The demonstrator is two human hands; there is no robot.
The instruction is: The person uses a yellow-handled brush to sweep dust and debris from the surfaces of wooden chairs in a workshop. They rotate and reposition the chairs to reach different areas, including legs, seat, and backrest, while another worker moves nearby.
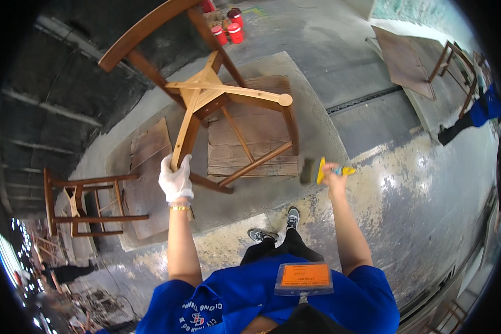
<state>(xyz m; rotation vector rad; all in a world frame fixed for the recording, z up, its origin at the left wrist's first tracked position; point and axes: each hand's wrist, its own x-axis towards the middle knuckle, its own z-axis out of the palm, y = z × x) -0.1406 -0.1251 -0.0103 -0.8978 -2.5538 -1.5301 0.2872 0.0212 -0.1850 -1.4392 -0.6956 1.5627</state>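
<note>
My left hand [176,177], in a white glove, is closed around the front end of a seat rail on a wooden chair frame [239,92]. The chair has no seat panel; pale bare wood shows on the crossed braces, while the legs and backrest are brown. Off to the right of the chair, my bare right hand [335,177] grips the yellow handle of a wide paint brush [308,170]. Its dark bristles point left, toward the chair's nearest legs, and are apart from them.
Cardboard sheets [250,158] lie under the chair on a grey platform [317,122]. A second chair frame [89,206] stands at left. Red containers [235,33] sit at the back. Another person in blue [479,111] is at far right beside a chair frame [453,72] and brown boards [403,61].
</note>
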